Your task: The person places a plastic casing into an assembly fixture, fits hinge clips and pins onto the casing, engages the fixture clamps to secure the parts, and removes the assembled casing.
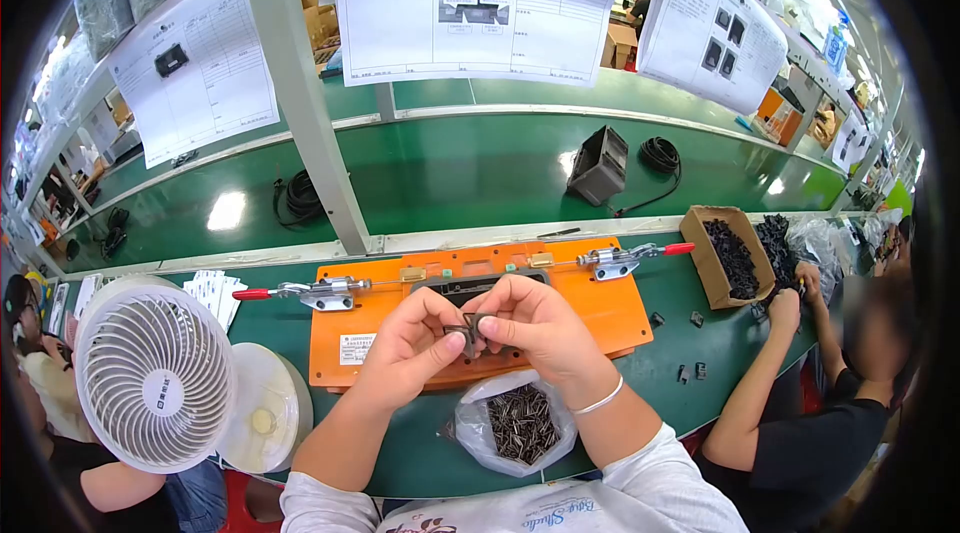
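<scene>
Item: one small black part [472, 335], held up in view over the near side of the orange fixture [600, 323]. Handling: we judge it light, stiff and rather smooth, with thin edges that forcing could chip; we would take hold by its outer sides. Appearance: dark, blocky, angular; finer detail we cannot make out, the fingertips covering much of it. Left hand [420, 341], at nine o'clock of the part: thumb and fingers pinched narrow on it. Right hand [535, 321], at three o'clock: likewise pinched on it. Adjacent: plastic bag [472, 425] of slender dark pins [522, 425], five o'clock; cardboard box [694, 241] of black pieces [733, 263], between two and three.
</scene>
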Demonstrator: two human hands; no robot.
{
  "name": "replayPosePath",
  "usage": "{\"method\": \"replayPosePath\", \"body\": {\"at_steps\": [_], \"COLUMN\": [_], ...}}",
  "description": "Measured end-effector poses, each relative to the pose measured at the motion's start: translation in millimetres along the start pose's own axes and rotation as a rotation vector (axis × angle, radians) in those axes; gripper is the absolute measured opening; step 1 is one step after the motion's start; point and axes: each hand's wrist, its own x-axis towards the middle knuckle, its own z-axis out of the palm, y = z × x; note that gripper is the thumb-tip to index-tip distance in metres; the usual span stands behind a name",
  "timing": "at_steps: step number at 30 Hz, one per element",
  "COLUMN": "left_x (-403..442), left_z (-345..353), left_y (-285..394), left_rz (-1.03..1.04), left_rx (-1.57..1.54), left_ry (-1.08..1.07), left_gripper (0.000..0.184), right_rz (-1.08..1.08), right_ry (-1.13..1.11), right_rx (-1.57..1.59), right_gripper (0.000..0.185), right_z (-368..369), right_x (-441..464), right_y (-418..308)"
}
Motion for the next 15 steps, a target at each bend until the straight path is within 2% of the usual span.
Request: {"method": "replayPosePath", "body": {"at_steps": [6, 8, 10, 13, 14, 15], "left_x": [-1.3, 0.0, 6.0, 11.2, 12.7, 14.7], "left_z": [5.2, 1.9, -1.1, -13.5, -18.4, -22.1], "left_y": [2.2, -2.2, -10.8, -20.7, -23.8, -26.9], "left_rz": [-0.037, -0.042, 0.013, 0.117, 0.166, 0.177], "left_rx": [0.084, 0.24, 0.324, 0.532, 0.66, 0.639], "left_ry": [0.012, 0.05, 0.079, 0.159, 0.213, 0.254], "left_gripper": [0.01, 0.01, 0.01, 0.01, 0.01, 0.009], "right_rz": [-0.013, 0.013, -0.136, -0.361, -0.393, -0.391], "right_ry": [0.007, 0.028, 0.121, 0.396, 0.472, 0.516], "right_rx": [-0.19, -0.242, -0.52, -0.809, -0.811, -0.844], "right_gripper": [0.02, 0.019, 0.015, 0.012, 0.01, 0.01], "right_z": [-3.4, -7.7, -24.1, -38.7, -48.0, -52.6], "right_x": [-0.2, 0.8, 6.4, 14.3, 19.6, 20.0], "right_y": [-2.0, -0.6, 5.2, -3.1, -3.4, -9.6]}}
